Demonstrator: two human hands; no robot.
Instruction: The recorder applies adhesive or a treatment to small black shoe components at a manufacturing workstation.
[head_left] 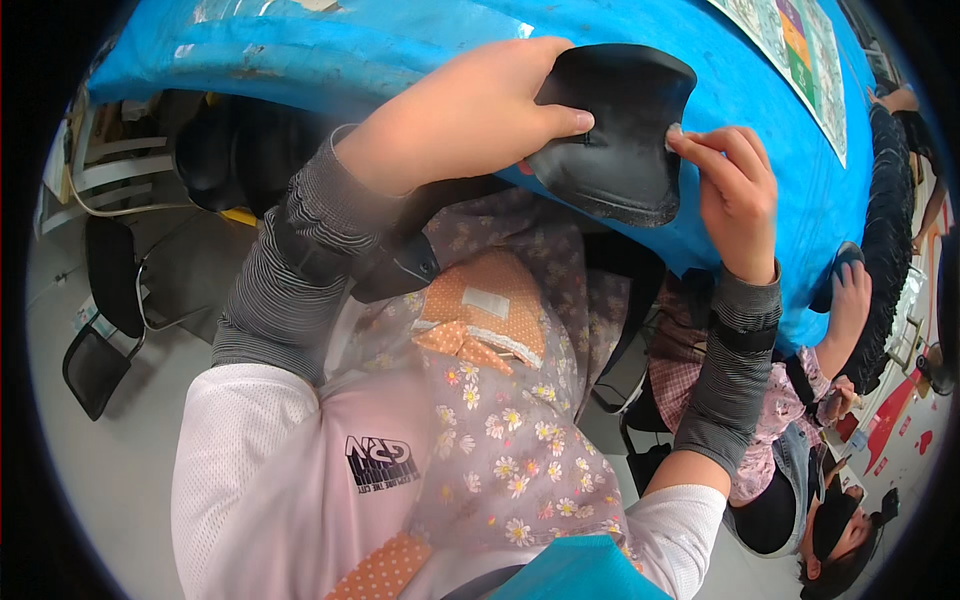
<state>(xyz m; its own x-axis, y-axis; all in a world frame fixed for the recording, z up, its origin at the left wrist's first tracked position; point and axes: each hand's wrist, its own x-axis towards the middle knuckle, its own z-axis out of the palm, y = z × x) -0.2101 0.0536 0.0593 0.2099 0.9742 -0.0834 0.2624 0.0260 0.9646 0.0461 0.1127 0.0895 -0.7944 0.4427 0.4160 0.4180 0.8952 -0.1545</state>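
My left hand point(480, 115) grips a curved black moulded piece point(630, 110) over the table's edge. The thumb lies on its face beside a small slot, with the other fingers hidden behind. The piece has a smooth, slightly shiny surface and a raised rim along its lower edge. At its right edge is my right hand point(735, 185), thumb and forefinger pinched together. Something small and pale seems to be between those fingertips, too small to name. Below my left wrist, a second black piece point(395, 272) with a small round hole or stud lies near my lap.
A blue sheet point(440, 60) covers the table, with a printed sheet point(790, 60) at right. A co-worker's hand point(850, 285) rests on a dark piece at the table's right side. Black chairs point(105, 365) stand at left. Dark bulky material point(885, 230) lines the far right.
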